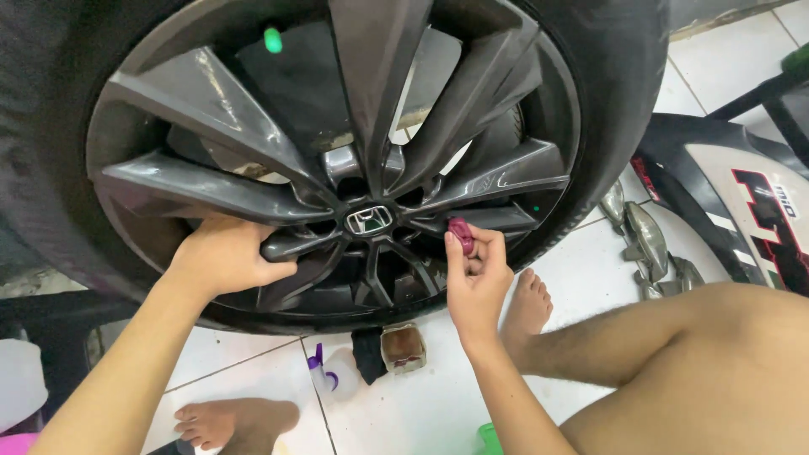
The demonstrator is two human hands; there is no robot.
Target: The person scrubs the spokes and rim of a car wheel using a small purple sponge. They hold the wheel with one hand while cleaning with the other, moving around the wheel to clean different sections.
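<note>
The left hand (223,257) grips a spoke of the alloy wheel (337,152) while the right hand (476,274) pinches a small dark-red pad (461,235), rubbing the spoke.

The left hand (226,257) gripped a lower-left spoke of the dark grey alloy wheel (337,160). Right of the wheel's centre cap (369,220), the right hand (477,278) pinched a small maroon pad (461,235) against a spoke.

Dark grey wheel (337,160), maroon pad (461,234)

Bright, even light; glare on glossy spokes (211,190).
</note>
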